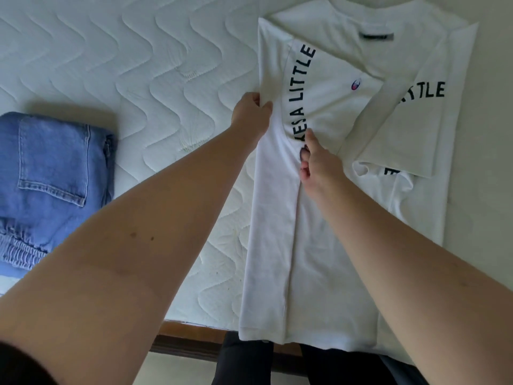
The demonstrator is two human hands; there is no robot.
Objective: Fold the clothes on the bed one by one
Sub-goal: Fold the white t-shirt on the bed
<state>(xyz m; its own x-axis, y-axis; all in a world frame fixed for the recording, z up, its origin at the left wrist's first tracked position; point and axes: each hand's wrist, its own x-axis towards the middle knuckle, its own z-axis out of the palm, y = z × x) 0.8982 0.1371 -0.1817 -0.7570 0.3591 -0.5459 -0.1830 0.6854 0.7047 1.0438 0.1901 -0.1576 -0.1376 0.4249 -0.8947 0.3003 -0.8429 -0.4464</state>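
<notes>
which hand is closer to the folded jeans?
Left. The left hand pinches the white shirt's left edge, nearest the jeans; the right hand sits further right.

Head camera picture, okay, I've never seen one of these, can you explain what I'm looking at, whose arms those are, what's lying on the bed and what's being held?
There is no machine here: the camera sits on a person's head and looks down, so the two bare arms are the wearer's own. Below them is a bed with a white quilted mattress. A white T-shirt with dark lettering lies on it, its sides folded inward. The left hand pinches the shirt's folded left edge. The right hand has its fingers curled round the fold edge near the shirt's middle. To the left lie folded blue jeans, touched by neither hand.
</notes>
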